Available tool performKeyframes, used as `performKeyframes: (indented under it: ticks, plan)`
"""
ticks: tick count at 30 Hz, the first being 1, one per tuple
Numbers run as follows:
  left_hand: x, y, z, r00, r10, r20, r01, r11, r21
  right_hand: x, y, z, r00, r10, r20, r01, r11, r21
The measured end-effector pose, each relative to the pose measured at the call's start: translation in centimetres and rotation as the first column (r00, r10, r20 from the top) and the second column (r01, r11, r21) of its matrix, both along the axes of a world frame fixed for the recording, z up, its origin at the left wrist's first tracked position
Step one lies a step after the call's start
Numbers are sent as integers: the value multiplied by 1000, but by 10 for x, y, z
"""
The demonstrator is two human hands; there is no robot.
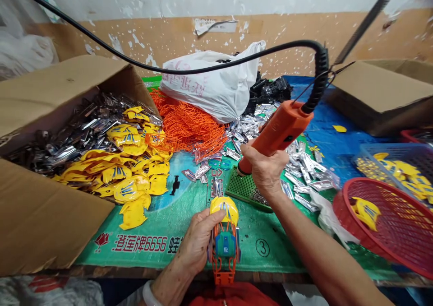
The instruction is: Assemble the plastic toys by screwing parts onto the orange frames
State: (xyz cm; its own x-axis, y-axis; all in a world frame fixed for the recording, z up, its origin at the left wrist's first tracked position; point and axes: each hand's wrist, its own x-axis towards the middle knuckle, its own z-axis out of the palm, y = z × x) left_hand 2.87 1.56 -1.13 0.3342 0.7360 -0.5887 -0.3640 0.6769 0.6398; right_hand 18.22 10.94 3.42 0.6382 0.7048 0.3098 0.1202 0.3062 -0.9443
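Note:
My left hand (198, 234) is closed around a toy vehicle body (226, 243) near the table's front edge. The body joins a yellow shell, an orange frame and a blue-green middle piece; my thumb presses on the yellow shell (226, 209). In my right hand (269, 168) is an orange electric screwdriver (282, 127), tilted with its lower end down at a green perforated tray (237, 186). Small screws (259, 197) lie in the tray's near right part, partly behind my wrist. The screwdriver's tip is hard to make out.
Left stands a cardboard box (50, 234) with shiny parts and yellow shells (125, 184). Orange frames (189, 125) lie under a white bag (209, 87). Silvery pieces (306, 168) spread behind my right hand. Right are a red basket (358, 224) and another box (382, 89). A black cable (203, 71) hangs across.

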Motion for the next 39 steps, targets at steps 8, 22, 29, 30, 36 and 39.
performKeyframes:
  ticks: [8, 22, 29, 30, 36, 39]
  plan:
    - [0, 1, 4, 1000, 0, -20, 0, 1000, -13, -6, -2, 4, 999, 15, -50, -13, 999, 41]
    - [4, 8, 4, 994, 110, 7, -110, 994, 1, 9, -40, 48, 949, 251, -189, -215, 957, 192]
    - [6, 9, 6, 988, 150, 37, -151, 988, 32, 1, -79, 51, 837, 495, -232, -450, 865, 222]
    - [6, 9, 6, 988, 149, 34, -150, 988, 27, -1, -81, 48, 835, 495, -240, -451, 865, 219]
    - [5, 7, 6, 990, 130, 50, -130, 991, 5, -7, -80, 42, 836, 476, -272, -427, 876, 223]
    - [5, 7, 5, 989, 136, 54, -136, 991, 0, -8, -78, 41, 833, 483, -271, -432, 873, 228]
